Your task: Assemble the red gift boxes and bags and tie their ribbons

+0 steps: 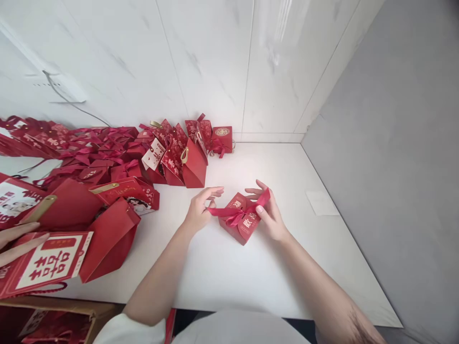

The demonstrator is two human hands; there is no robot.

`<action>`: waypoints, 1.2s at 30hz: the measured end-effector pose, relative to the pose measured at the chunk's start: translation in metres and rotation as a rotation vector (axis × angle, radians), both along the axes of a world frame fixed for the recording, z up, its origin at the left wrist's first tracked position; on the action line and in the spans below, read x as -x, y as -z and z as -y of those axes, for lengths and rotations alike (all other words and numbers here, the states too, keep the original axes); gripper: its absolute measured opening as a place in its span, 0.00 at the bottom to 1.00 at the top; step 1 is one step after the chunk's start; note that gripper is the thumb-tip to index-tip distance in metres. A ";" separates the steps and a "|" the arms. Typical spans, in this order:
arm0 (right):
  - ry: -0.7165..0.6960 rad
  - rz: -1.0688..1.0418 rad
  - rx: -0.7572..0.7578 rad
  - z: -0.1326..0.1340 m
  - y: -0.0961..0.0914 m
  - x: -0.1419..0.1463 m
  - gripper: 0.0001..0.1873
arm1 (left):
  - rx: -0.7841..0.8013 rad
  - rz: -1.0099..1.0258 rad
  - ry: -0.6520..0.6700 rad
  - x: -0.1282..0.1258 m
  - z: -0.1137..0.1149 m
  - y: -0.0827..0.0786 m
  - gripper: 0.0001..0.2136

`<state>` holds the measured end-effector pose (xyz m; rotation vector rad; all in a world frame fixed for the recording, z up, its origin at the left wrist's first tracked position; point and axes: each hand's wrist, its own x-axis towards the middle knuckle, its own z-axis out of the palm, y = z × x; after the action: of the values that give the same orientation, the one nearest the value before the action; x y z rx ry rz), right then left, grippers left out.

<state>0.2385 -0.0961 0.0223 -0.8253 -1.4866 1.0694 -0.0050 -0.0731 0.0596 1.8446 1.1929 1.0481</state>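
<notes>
A small red gift box [242,234] with pale Chinese characters sits tilted toward me on the white table. Across its top a dark pink ribbon [234,217] is tied in a bow or knot. At the box's left, my left hand [199,209] is closed in a pinch on one ribbon end, its other fingers loosely curved. On the right side, my right hand [271,217] has the other ribbon end under its thumb, with the fingers behind it. The ribbon is stretched out sideways between both hands.
Many red gift boxes [195,165] crowd the table's back left. At far left another person's hand [17,243] touches a red bag [52,263] with a double-happiness sign. A cardboard box [95,317] stands below the front edge. White paper [322,203] lies at right.
</notes>
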 end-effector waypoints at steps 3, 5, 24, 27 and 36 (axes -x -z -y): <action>-0.019 0.053 0.024 0.004 0.000 0.003 0.31 | -0.257 -0.331 -0.151 0.021 0.015 -0.039 0.21; -0.022 0.053 0.051 0.007 0.000 0.004 0.28 | -0.335 -0.467 -0.341 0.042 0.030 -0.065 0.19; 0.311 -0.104 0.211 -0.003 0.004 0.005 0.23 | 0.410 -0.748 -0.499 0.136 0.088 -0.028 0.58; 0.325 -0.115 0.219 -0.004 0.004 0.003 0.23 | 0.398 -0.591 -0.520 0.135 0.083 -0.020 0.53; 0.336 -0.136 0.246 -0.005 0.006 0.001 0.22 | 0.126 -0.461 -0.548 0.132 0.094 -0.001 0.22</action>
<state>0.2378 -0.0907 0.0166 -1.1081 -1.0684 1.0404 -0.1373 -0.1667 0.0611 1.7501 2.0714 0.8067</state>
